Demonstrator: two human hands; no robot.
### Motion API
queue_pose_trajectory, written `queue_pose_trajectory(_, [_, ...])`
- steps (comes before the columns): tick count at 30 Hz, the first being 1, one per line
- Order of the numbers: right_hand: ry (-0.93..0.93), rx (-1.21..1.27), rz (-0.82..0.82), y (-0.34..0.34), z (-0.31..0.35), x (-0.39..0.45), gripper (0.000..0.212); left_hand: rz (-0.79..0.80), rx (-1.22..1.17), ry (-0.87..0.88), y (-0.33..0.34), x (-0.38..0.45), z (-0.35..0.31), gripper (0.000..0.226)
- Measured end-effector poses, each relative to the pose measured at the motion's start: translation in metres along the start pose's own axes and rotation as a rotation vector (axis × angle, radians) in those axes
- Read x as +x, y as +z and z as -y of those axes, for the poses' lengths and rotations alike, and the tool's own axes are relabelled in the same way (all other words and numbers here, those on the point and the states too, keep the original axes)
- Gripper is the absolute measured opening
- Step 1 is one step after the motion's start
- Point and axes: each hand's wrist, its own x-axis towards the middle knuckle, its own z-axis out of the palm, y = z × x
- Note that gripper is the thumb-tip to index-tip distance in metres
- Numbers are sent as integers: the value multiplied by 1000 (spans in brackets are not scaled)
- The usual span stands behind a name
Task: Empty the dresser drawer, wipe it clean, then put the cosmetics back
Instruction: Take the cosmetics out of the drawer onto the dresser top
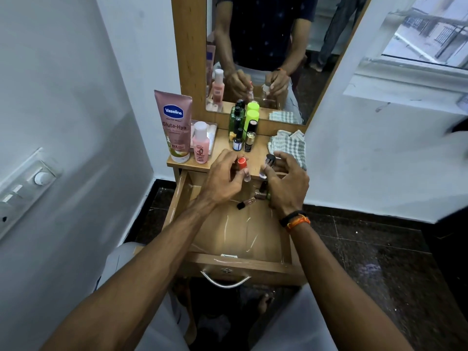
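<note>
1. The mirror [266,46] stands in a wooden frame at the back of the dresser and reflects the person's torso and both hands.
2. The drawer [235,236] is pulled out below the counter [258,150]; most of its wooden floor is bare and scratched, and a curved metal handle [225,281] hangs on its front.
3. The left hand [222,178] is over the drawer's rear part, near the counter's front edge, its grip closed around a small bottle with an orange-red cap [242,168], held tilted.
4. The right hand [286,183], with a black and orange band [295,220] at the wrist, has its grip closed on a small clear bottle with a black cap [268,164], also tilted, just beside the other bottle.
5. A pink Vaseline tube [174,125] stands cap-down at the counter's left end, with a pink bottle with a white cap [201,143] just beside it.
6. A checked cloth [288,145] lies crumpled at the counter's right end.
7. Between them, against the mirror, stands a cluster of bottles: a green bottle [234,122], a lime-green one [252,120], a small dropper bottle [237,141] and a dark bottle with a gold band [249,141].
8. Left in the drawer, near its back, lie a small tube with a black cap [245,203] and a couple of dark items [262,193], partly hidden by the right hand.
</note>
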Motion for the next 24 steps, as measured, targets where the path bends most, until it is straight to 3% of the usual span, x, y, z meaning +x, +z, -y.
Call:
queue_pose_trajectory(7, [0,9,28,28,3,38,40,-142,158,-17,-3,31,2,35])
queue_pose_trajectory(16, [-27,-39,77,54,-12,44,38,-223,122,-25,12,46,11,26])
queue_pose_trajectory(24, [-29,-63,89,64,-20,42,38,-238,90,-61,16,42,21,39])
